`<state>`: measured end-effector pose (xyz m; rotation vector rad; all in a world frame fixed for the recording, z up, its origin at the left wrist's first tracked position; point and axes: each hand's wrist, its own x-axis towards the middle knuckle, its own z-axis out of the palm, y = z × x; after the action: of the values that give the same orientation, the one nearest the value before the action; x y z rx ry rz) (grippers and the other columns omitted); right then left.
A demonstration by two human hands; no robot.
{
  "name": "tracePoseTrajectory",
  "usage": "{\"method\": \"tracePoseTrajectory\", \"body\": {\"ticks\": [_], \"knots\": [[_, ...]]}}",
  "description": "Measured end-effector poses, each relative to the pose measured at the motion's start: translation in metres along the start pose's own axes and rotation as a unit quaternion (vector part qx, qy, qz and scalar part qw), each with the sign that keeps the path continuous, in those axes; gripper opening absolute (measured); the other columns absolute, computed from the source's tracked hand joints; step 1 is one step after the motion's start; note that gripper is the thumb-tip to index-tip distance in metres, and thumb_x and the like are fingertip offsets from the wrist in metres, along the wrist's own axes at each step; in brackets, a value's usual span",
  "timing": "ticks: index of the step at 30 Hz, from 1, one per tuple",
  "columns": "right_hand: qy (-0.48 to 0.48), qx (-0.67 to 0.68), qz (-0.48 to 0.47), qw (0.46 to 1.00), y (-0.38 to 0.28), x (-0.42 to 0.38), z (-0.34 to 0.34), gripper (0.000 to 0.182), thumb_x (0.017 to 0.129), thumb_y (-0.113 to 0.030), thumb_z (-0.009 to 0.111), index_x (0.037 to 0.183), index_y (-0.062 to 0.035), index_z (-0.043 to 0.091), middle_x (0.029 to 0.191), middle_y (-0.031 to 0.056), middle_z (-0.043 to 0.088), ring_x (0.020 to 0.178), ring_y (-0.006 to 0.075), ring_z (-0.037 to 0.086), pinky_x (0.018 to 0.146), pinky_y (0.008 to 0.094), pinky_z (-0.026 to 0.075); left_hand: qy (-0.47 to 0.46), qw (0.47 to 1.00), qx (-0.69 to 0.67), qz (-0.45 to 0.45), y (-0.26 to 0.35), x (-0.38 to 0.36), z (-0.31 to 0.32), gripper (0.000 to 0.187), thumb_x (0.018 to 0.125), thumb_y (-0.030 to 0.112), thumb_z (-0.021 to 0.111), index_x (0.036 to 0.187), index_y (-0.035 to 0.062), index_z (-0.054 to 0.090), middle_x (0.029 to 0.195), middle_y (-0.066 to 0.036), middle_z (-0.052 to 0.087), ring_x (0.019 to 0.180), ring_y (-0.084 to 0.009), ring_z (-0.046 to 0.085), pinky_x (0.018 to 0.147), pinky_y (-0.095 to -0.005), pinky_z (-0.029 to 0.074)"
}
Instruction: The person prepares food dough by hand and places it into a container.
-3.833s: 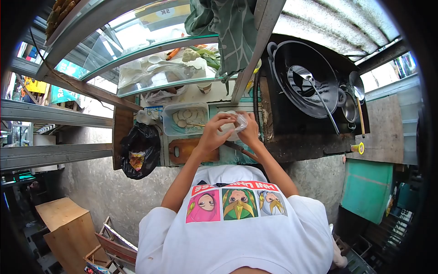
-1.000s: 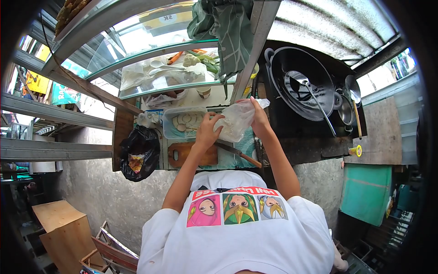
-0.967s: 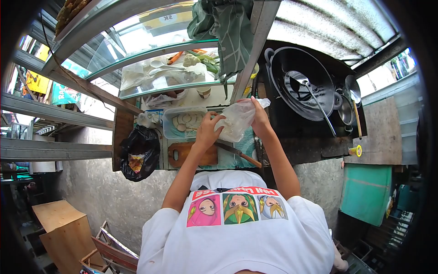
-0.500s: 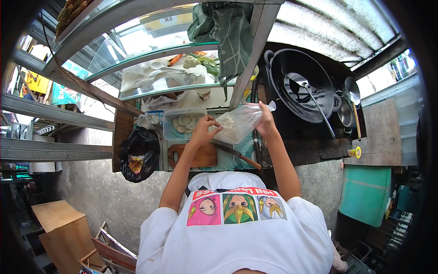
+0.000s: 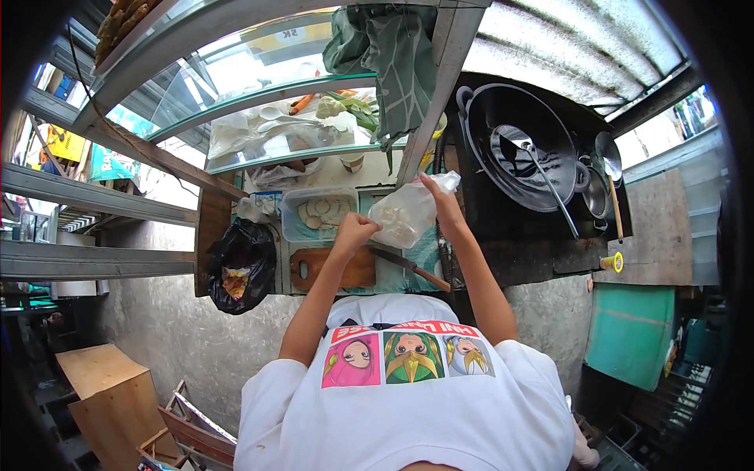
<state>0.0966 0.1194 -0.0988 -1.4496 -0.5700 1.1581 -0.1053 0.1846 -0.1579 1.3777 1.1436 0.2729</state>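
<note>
A clear plastic bag (image 5: pixel 404 216) with pale contents at its lower end is stretched between my hands. My left hand (image 5: pixel 357 230) pinches its lower left corner. At the upper right, my right hand (image 5: pixel 441 198) grips the bag near its other end. Left of the bag is a clear plastic tub (image 5: pixel 289 224) with pale round pieces inside. A wooden cutting board (image 5: pixel 357 269) lies below the tub, partly behind my left forearm. The knife (image 5: pixel 428 276) rests beside the board, its handle pointing to the lower right.
A large dark wok (image 5: pixel 491 106) with a ladle stands at right, next to a small pot (image 5: pixel 597 198). A black plastic bag (image 5: pixel 259 263) hangs at the counter's left. Above are a glass shelf with vegetables (image 5: pixel 345 106) and a hanging green cloth (image 5: pixel 404 82).
The bag's upper end has opened out and its shape has changed. My right hand has shifted slightly left, and my left hand has turned and closed more around the bag's corner.
</note>
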Motion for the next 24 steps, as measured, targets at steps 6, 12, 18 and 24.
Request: {"method": "tracePoseTrajectory", "body": {"ticks": [6, 12, 18, 24], "knots": [[0.021, -0.103, -0.139, 0.985, -0.007, -0.011, 0.015, 0.033, 0.084, -0.033, 0.066, 0.084, -0.0004, 0.060, 0.076, 0.0043, 0.058, 0.070, 0.0115, 0.052, 0.065, 0.0277, 0.042, -0.015, 0.999, -0.016, -0.036, -0.006, -0.016, -0.013, 0.021, 0.069, 0.019, 0.072, 0.074, -0.0011, 0.069, 0.054, 0.002, 0.049, 0.045, -0.0063, 0.037, 0.042, -0.0252, 0.026], [0.056, -0.157, -0.273, 0.947, 0.000, 0.001, 0.022, 0.035, 0.080, -0.030, 0.072, 0.068, -0.0008, 0.056, 0.062, 0.0022, 0.053, 0.055, 0.0101, 0.046, 0.052, 0.0284, 0.038, -0.058, 0.997, 0.010, -0.048, -0.013, -0.024, -0.027, 0.023, 0.070, 0.024, 0.070, 0.075, 0.0008, 0.070, 0.063, 0.003, 0.055, 0.057, -0.0060, 0.044, 0.051, -0.0235, 0.031], [0.084, -0.147, -0.270, 0.948, -0.003, 0.004, 0.032, 0.046, 0.081, -0.032, 0.071, 0.056, -0.0008, 0.049, 0.050, 0.0014, 0.046, 0.048, 0.0092, 0.039, 0.045, 0.0295, 0.033, -0.101, 0.993, -0.011, -0.062, 0.000, -0.037, -0.037, 0.019, 0.073, 0.025, 0.070, 0.076, 0.0054, 0.070, 0.060, 0.007, 0.052, 0.052, -0.0028, 0.038, 0.049, -0.0220, 0.026], [0.052, -0.154, -0.258, 0.952, 0.001, 0.008, 0.034, 0.046, 0.082, -0.033, 0.070, 0.057, -0.0008, 0.048, 0.050, 0.0012, 0.044, 0.049, 0.0091, 0.035, 0.044, 0.0310, 0.030, -0.120, 0.990, -0.016, -0.067, -0.017, -0.032, -0.042, 0.021, 0.074, 0.027, 0.070, 0.080, 0.0066, 0.070, 0.067, 0.007, 0.055, 0.059, -0.0033, 0.041, 0.054, -0.0207, 0.027]]}}
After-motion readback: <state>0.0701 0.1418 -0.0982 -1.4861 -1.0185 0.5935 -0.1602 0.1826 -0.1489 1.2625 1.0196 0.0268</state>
